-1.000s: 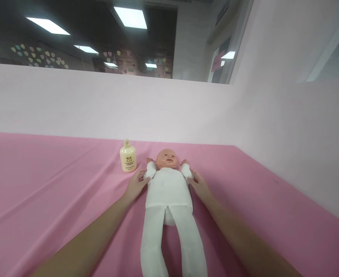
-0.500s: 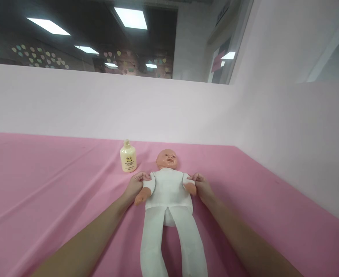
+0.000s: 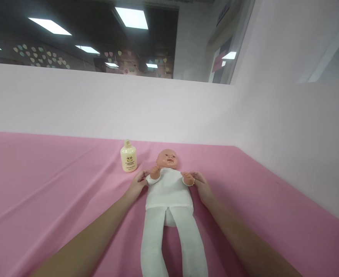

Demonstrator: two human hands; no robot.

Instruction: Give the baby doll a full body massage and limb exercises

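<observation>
A baby doll (image 3: 169, 190) with a white cloth body lies on its back, head away from me, on a pink sheet (image 3: 79, 184). Its two forearms are bent up, with the small hands beside the shoulders. My left hand (image 3: 138, 182) is closed on the doll's arm at the left, fingers pinching the white sleeve near the elbow. On the other side, my right hand (image 3: 201, 185) grips the doll's other arm in the same way. Parts of my fingertips are hidden behind the doll's arms.
A cream-coloured bottle (image 3: 128, 157) with a dark printed label stands upright left of the doll's head. Behind the sheet rises a white wall (image 3: 108, 104), with a window (image 3: 85, 38) above it. Another white wall (image 3: 302, 146) borders the right side.
The doll's forearms have swung up from pointing down toward its hips to pointing toward its head. Both my hands have stayed at its arms.
</observation>
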